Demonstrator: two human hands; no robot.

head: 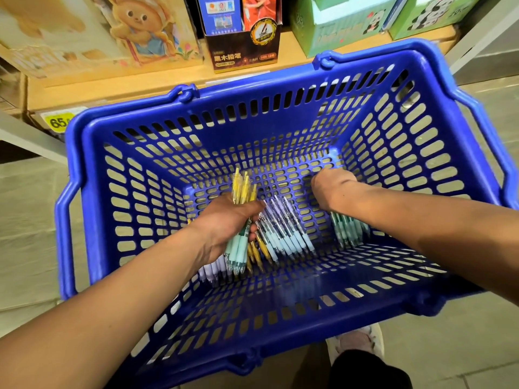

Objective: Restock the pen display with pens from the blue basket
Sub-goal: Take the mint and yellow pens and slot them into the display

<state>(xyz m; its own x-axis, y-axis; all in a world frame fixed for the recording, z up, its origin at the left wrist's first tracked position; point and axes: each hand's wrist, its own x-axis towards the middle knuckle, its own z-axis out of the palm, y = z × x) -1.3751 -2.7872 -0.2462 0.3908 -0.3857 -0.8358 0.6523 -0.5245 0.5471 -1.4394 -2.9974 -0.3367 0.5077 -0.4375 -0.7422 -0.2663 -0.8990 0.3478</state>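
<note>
Inside the blue basket (81, 153) our left hand (224, 220) grips a bundle of yellow and green pens (241, 189). Loose pens (286, 234) lie just beside it on the floor. Our right hand (334, 189) reaches down near them, fingers hidden, so we cannot tell its grip. Green boxes (337, 29) stand on the shelf behind.

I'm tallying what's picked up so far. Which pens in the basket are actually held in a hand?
The yellow-and-green bunch gripped by the left hand; the pale-blue row and the green pens lie on the basket floor.
</note>
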